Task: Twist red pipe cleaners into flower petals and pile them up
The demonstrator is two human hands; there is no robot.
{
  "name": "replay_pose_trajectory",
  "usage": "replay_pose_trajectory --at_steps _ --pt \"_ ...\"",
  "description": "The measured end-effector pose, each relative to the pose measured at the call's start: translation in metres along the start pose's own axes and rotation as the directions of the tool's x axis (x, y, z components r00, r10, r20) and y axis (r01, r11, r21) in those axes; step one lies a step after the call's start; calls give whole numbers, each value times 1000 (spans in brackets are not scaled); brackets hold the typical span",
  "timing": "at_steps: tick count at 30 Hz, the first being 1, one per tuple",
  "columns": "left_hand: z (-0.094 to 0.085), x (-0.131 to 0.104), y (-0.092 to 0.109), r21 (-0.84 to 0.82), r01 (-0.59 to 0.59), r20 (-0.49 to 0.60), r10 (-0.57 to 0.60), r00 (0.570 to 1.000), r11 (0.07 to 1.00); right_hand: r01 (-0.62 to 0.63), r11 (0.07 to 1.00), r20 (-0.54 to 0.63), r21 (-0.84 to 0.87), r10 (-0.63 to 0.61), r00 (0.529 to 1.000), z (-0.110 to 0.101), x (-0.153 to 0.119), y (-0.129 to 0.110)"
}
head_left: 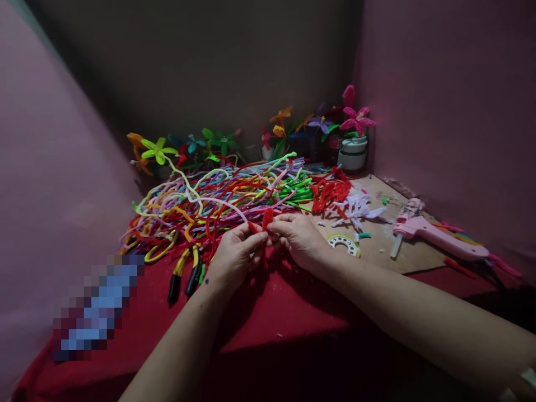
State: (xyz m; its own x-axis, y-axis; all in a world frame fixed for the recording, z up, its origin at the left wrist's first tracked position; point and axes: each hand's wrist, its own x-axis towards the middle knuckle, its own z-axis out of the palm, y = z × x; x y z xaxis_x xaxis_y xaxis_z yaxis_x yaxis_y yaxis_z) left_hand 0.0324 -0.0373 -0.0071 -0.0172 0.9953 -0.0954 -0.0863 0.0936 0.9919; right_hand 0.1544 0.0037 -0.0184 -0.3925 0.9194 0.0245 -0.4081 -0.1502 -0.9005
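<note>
A red pipe cleaner (268,219), bent into a petal-like loop, is held between both hands over the front of the table. My left hand (238,251) pinches its lower left part with thumb and fingers. From the other side, my right hand (297,237) grips the same piece near the loop, fingertips close to the left thumb. One red end hangs below the fingers. Just behind the hands lies a big tangled heap of coloured pipe cleaners (201,195). Pliers with black and yellow handles (184,271) rest left of my left hand.
On a wooden board (389,245) at right lie a pink glue gun (439,237), a tape roll (344,244), red pieces (330,192) and lilac pieces (358,209). Pipe-cleaner flowers (358,119) stand along the back wall. A red cloth (268,312) covers the table; pink walls flank it.
</note>
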Motion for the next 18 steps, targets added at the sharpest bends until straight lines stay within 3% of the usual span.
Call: replay_pose_trajectory --at_steps 4,8,10,14,18 --pt "-1 0 -2 47 -35 1 35 999 998 -22 1000 -14 -5 22 1000 0 -1 0" --pt "0 1 -4 250 -106 -46 121 992 962 -53 996 -62 -77 49 997 1 -2 -1" --pt "0 2 -6 395 -161 -61 201 978 904 -63 992 -76 -110 55 996 1 -2 -1" --pt "0 2 -13 656 -287 -26 401 916 698 -59 991 -81 -119 49 995 2 -2 1" --pt "0 3 -18 722 -309 -8 454 891 619 -51 984 -128 -173 29 991 3 -2 2"
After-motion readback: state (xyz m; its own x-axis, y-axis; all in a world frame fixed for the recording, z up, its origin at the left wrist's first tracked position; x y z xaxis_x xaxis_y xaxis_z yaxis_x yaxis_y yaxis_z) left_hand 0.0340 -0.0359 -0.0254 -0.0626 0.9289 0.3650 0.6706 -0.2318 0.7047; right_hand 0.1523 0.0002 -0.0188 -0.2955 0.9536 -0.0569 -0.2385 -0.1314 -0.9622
